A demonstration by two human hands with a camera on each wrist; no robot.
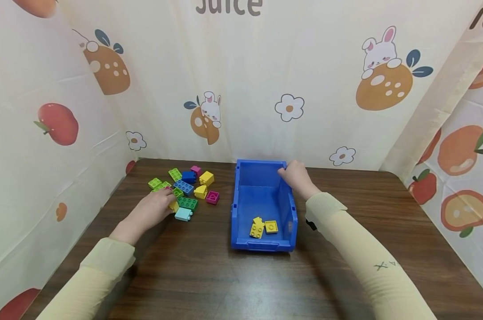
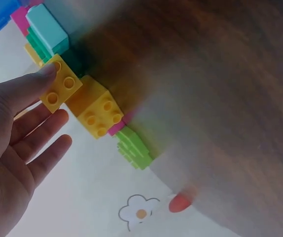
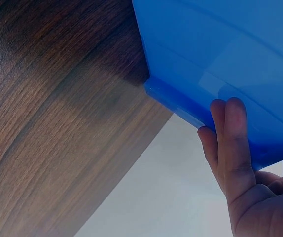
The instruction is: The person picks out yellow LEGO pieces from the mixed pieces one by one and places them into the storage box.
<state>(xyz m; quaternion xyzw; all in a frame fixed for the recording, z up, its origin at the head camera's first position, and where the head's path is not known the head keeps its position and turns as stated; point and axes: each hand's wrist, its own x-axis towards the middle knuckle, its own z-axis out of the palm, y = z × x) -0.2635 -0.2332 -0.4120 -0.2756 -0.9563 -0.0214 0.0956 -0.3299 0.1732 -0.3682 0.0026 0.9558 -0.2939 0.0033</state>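
Note:
At the pile on the left, my left hand (image 1: pixel 155 206) pinches a yellow toy brick (image 2: pixel 61 84); the thumb lies on its studded side. Close by that hand are a light blue brick (image 1: pixel 183 214), a dark green brick (image 1: pixel 187 203) and, in the left wrist view, another yellow brick (image 2: pixel 101 114). My right hand (image 1: pixel 299 178) grips the right rim of a blue plastic bin (image 1: pixel 244 209) near its back corner. In the right wrist view, fingers (image 3: pixel 236 121) lie along the bin's outer wall. Several yellow bricks (image 1: pixel 257 229) lie inside, toward the front.
Other bricks spread behind the left hand: a blue one (image 1: pixel 183 187), a magenta one (image 1: pixel 212 197), yellow ones and lime green ones. The dark wooden table (image 1: pixel 185 275) meets a printed curtain (image 1: pixel 249 129) at the back and sides. A small black object (image 1: pixel 311 225) shows beneath the right sleeve.

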